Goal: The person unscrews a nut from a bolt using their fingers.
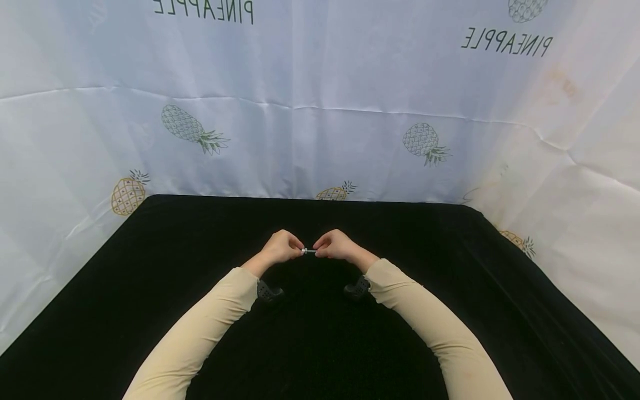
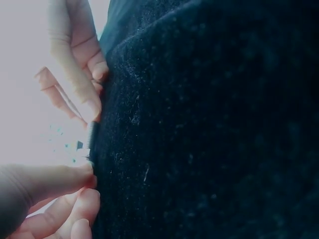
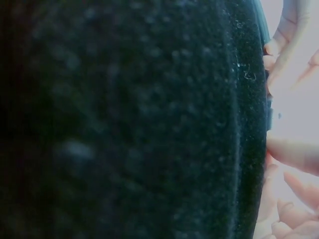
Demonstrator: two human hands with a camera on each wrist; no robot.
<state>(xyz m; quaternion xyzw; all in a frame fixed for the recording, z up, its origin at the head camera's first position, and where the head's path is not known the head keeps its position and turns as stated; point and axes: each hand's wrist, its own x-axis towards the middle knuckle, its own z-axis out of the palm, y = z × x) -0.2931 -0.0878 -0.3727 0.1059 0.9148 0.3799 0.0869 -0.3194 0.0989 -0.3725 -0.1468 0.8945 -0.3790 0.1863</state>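
A small silvery bolt (image 1: 310,251) lies level between the two hands in the head view. The left hand (image 1: 281,246) pinches its left end, where a wider nut-like piece (image 1: 304,251) shows by the fingertips. At the other end, the right hand (image 1: 337,245) pinches the shank between thumb and fingers. From the left wrist, the threaded shank (image 2: 91,133) appears between the hands, with the nut-like piece (image 2: 83,152) just by the left thumb. Glare washes out much of the right wrist view, and the fingertips hide both ends of the bolt.
Black cloth (image 1: 315,333) covers the table under the hands. Behind and at the sides hangs a white curtain (image 1: 310,139) printed with pineapples. Dark wrist devices (image 1: 270,291) sit below both wrists.
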